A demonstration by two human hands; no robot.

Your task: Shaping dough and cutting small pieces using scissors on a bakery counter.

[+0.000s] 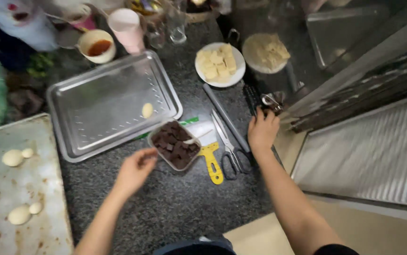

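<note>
My left hand (pixel 136 169) rests on the dark speckled counter with curled fingers, touching the near-left edge of a clear tub of brown chunks (pixel 175 144) that has a small white spoon in it. My right hand (pixel 262 130) reaches to the counter's right edge and grips a dark-handled metal tool (pixel 260 99). Between the hands lie a yellow-handled scraper (pixel 211 160), black-handled scissors (pixel 229 148) and a long grey knife (pixel 224 115). A steel tray (pixel 111 101) holds one pale dough ball (pixel 147 110).
A worn baking sheet (pixel 17 189) at the left carries several dough balls. At the back stand a white plate of pale cubes (pixel 219 64), a round plate of crumbled pale pieces (pixel 265 52), a bowl of red sauce (pixel 97 46), a pink cup (pixel 125 28) and a glass (pixel 176 23).
</note>
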